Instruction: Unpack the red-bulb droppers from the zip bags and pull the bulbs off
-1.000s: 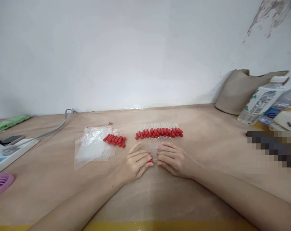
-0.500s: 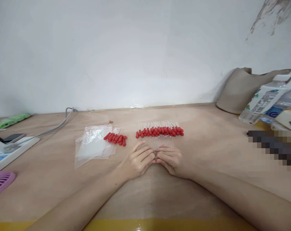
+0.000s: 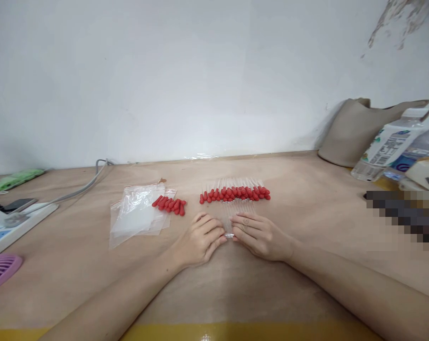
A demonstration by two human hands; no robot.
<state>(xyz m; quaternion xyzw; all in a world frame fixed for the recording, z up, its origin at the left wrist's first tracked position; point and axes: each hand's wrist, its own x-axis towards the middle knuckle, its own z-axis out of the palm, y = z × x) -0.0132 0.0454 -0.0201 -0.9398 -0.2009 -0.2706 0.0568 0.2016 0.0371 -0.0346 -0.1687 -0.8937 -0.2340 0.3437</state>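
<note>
A row of clear glass dropper tubes [image 3: 229, 219] lies on the table between my hands, partly covered by my fingers. My left hand [image 3: 203, 237] is curled against the left side of the tubes, its thumb at their near ends. On the right side my right hand [image 3: 257, 237] presses in the same way, fingers bent over the tubes and thumb low at the ends. Just beyond them lies a row of glass droppers with red rubber bulbs [image 3: 236, 193], bulbs toward me. Several loose red rubber bulbs [image 3: 170, 204] lie to the left, partly on clear zip bags [image 3: 136, 213].
At left are a power strip [image 3: 26, 220] with a grey cable [image 3: 83, 188], a green packet [image 3: 17, 180] and a purple plastic item [image 3: 3, 271]. A plastic bottle [image 3: 388, 147] leans by a grey-beige container [image 3: 345, 135] at right. The wall stands behind.
My hands have moved slightly apart, so more of the glass tubes and their near ends shows between them. The left fingers have curled in. The droppers and bulbs lie as before.
</note>
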